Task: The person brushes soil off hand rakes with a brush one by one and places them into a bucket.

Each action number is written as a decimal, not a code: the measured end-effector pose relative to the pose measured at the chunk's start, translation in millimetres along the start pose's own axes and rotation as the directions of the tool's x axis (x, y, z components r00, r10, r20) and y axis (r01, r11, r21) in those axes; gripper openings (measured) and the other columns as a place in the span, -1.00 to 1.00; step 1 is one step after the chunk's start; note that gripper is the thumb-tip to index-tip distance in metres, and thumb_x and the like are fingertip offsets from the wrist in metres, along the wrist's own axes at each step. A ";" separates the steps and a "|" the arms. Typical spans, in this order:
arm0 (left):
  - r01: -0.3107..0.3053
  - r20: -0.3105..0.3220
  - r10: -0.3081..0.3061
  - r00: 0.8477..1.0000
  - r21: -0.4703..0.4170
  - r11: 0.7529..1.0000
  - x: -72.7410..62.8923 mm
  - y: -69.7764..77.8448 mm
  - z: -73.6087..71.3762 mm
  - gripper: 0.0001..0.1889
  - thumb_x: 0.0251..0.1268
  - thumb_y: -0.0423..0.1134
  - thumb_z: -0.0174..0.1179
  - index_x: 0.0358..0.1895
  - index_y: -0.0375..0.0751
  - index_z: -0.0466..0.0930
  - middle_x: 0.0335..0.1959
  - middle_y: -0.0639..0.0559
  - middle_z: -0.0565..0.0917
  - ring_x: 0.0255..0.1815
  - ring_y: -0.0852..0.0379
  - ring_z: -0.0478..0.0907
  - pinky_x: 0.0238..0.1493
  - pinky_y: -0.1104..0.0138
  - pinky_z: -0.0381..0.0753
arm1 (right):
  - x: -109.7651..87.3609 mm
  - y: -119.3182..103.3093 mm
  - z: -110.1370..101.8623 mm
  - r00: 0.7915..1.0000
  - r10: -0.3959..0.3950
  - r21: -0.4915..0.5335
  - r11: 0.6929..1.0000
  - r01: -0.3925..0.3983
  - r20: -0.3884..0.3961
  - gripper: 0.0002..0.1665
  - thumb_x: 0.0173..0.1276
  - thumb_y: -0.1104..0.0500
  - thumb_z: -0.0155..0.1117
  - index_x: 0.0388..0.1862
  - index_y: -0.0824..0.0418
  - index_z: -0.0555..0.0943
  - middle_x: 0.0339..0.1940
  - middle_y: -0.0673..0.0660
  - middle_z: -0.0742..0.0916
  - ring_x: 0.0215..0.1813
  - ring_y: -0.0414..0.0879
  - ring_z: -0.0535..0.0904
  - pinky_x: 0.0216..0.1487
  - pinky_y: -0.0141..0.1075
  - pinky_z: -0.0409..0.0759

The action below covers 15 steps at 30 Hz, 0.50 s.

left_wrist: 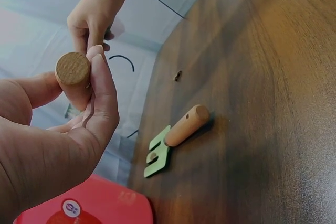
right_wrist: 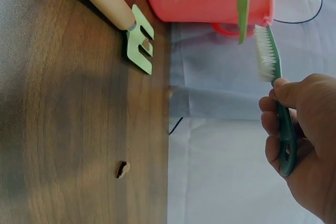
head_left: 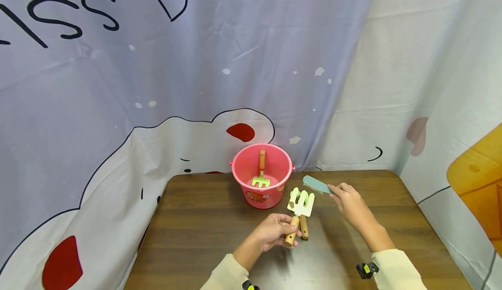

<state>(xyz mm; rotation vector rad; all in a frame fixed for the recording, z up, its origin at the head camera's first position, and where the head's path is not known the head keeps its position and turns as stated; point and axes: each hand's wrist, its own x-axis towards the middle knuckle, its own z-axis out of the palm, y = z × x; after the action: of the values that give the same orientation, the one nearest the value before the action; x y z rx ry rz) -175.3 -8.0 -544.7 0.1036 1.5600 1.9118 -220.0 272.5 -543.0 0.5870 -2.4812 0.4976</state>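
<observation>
My left hand grips the wooden handle of a pale green hand fork, its prongs pointing away toward the back of the table. Beneath it on the table lies a second pale green pronged tool with a wooden handle, seen whole in the right wrist view, where its head rests flat. In my right hand is a teal brush, held by its handle above the table. White bristles show along one side of the brush in the right wrist view.
A pink bucket stands at the back of the brown wooden table, with a small green rake leaning inside it. A small brown piece lies on the tabletop. A printed curtain hangs behind.
</observation>
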 end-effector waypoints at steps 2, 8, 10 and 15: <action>0.002 0.004 -0.002 1.000 -0.001 1.000 1.2 -0.3 -0.3 -0.67 0.48 -0.41 0.16 0.18 -0.56 0.46 -0.24 -0.17 0.75 -0.52 0.13 0.68 -0.39 0.34 0.74 | -1.9 -2.7 -2.4 1.000 -0.008 0.012 1.000 0.008 -0.007 -0.62 0.21 0.44 0.48 0.04 0.40 0.73 -0.31 0.15 0.68 -0.30 0.00 0.58 -0.36 -0.13 0.61; 0.010 0.007 -0.010 1.000 -0.005 1.000 3.7 0.1 -0.6 -0.66 0.49 -0.41 0.15 0.19 -0.57 0.46 -0.22 -0.21 0.76 -0.52 0.13 0.68 -0.35 0.31 0.75 | -13.0 -16.6 -5.1 0.999 -0.047 0.066 0.997 0.046 0.005 -0.61 0.21 0.43 0.49 0.05 0.38 0.73 -0.30 0.09 0.69 -0.31 -0.15 0.53 -0.40 -0.30 0.57; 0.010 0.011 -0.010 1.000 -0.004 1.000 4.1 0.4 -0.4 -0.64 0.50 -0.40 0.14 0.22 -0.58 0.43 -0.16 -0.31 0.75 -0.51 0.13 0.68 -0.34 0.30 0.75 | -16.7 -22.2 -5.4 0.998 -0.056 0.084 0.995 0.055 0.011 -0.62 0.22 0.43 0.49 0.05 0.38 0.73 -0.29 0.08 0.69 -0.30 -0.17 0.53 -0.39 -0.33 0.57; 0.007 0.022 -0.007 1.000 -0.007 1.000 5.8 0.1 -0.4 -0.60 0.53 -0.39 0.11 0.27 -0.61 0.39 0.00 -0.49 0.70 -0.50 0.15 0.68 -0.32 0.31 0.74 | -25.6 -34.7 -4.0 0.997 -0.073 0.117 0.990 0.072 0.006 -0.59 0.18 0.43 0.51 0.05 0.37 0.74 -0.27 0.05 0.69 -0.29 -0.21 0.53 -0.38 -0.37 0.59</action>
<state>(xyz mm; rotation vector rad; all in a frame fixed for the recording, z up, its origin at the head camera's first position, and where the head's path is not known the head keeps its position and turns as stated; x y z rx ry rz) -180.0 -5.3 -546.7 0.1161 1.5375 1.9043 -181.5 253.0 -546.8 0.7254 -2.4430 0.6158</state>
